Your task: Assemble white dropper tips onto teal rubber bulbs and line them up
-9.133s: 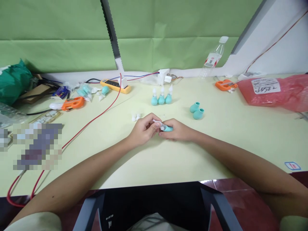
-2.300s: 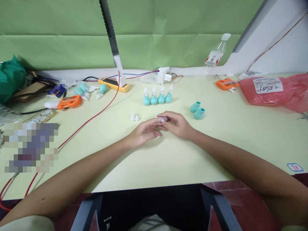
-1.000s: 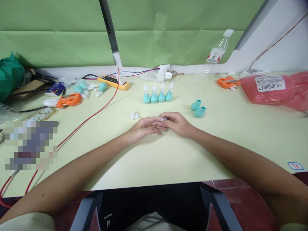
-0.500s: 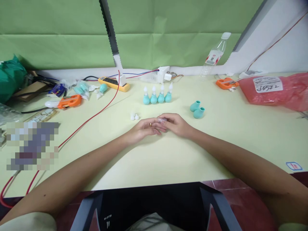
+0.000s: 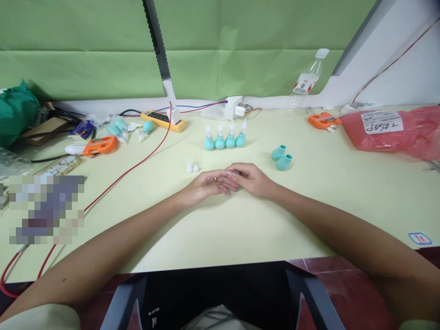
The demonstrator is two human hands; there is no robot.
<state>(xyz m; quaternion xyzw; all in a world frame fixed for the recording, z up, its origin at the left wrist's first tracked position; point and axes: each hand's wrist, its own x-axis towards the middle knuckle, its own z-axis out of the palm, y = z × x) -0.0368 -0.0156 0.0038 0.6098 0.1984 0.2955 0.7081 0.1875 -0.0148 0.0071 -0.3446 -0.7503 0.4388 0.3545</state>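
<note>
My right hand (image 5: 253, 178) is closed, its thumb and fingers pinching a small clear plastic piece (image 5: 232, 173). Against that piece lie the fingertips of my left hand (image 5: 206, 185), which wears a ring; its fingers are stretched out and its thumb stays apart. Fingers cover much of the clear piece, so its exact kind does not show. Just left of the hands are small white plastic parts (image 5: 195, 168). Behind them stand several teal squeeze bulbs with pointed white tips (image 5: 220, 142) in a row. Two teal bulbs without tips (image 5: 283, 162) lie to the right.
A yellow power strip (image 5: 160, 120) and an orange-handled tool (image 5: 100, 145) lie back left. A red cable (image 5: 127, 171) crosses the left side. At the back right are a plastic bottle (image 5: 307, 82), another orange tool (image 5: 323, 120) and a red plastic package (image 5: 381, 137).
Both hands stay in nearly the same place, with the clear piece still between them. It is now a little more covered by the fingers.
</note>
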